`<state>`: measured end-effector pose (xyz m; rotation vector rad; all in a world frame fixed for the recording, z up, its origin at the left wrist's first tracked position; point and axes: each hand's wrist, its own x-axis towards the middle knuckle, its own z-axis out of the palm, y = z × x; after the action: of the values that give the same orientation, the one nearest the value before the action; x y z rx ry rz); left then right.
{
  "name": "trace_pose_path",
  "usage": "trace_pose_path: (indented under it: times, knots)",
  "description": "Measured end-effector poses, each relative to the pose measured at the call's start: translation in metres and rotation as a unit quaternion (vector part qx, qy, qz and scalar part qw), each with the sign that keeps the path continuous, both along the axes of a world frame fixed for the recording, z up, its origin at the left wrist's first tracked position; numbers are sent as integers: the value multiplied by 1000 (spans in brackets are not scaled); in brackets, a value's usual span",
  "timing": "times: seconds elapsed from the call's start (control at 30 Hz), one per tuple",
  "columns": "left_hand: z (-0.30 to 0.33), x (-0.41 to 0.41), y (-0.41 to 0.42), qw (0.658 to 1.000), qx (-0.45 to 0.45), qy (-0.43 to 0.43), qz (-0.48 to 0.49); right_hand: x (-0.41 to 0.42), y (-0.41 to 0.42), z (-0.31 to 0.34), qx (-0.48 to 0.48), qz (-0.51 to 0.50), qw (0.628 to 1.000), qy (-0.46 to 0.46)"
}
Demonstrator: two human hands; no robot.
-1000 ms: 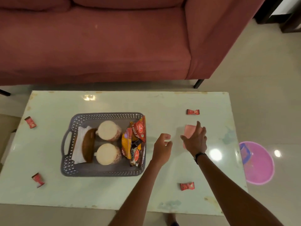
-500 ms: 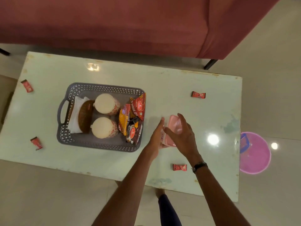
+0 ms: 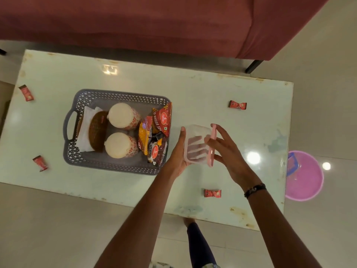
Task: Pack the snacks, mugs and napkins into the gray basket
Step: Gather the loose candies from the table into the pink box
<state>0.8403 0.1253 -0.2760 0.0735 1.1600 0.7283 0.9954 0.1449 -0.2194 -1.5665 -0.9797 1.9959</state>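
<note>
Clear plastic container (image 3: 196,144) with pink lid (image 3: 212,146), now lifted off the glass table (image 3: 193,89) and tipped on edge, just right of the gray basket (image 3: 119,167).
Left hand (image 3: 178,153) cups its base, fingers seen through the plastic; right hand (image 3: 227,149) pinches the lid. Basket holds: two mugs (image 3: 120,130), snack packets (image 3: 154,136), white napkins (image 3: 85,130), brown woven piece (image 3: 97,130). Container contents indistinct.

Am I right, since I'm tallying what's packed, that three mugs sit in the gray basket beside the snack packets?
Not quite: the head view shows two mugs in the gray basket, not three. They do sit beside the snack packets.
</note>
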Motion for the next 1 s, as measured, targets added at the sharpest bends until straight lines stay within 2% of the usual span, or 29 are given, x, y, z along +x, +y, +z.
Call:
trace_pose_path:
  times: [0.1, 0.27, 0.37, 0.43, 0.63, 0.83, 0.93, 1.0]
  knots:
    - [-3, 9, 5, 996, -13, 91, 9, 9, -4, -14, -16, -31, 999, 7]
    - [-8, 18, 5, 986, -4, 164, -39, 17, -6, -38, -35, -31, 998, 31]
    - [-15, 17, 11, 966, -19, 252, -51, 27, -5, -50, -83, -129, 985, 74]
    - [-18, 16, 15, 948, -8, 312, -65, 36, -7, -56, -94, -193, 974, 72]
    - [-14, 14, 16, 908, 73, 397, -115, 61, -7, -70, -36, -218, 973, -58]
    - [-12, 15, -7, 919, 73, 361, -136, 68, 0, -81, 1, -169, 977, -129]
    - [-10, 18, -20, 926, 76, 353, -110, 70, -18, -84, 61, -221, 948, -221]
    - [-8, 24, -37, 918, 73, 381, -81, 70, -46, -87, 77, -223, 929, -284]
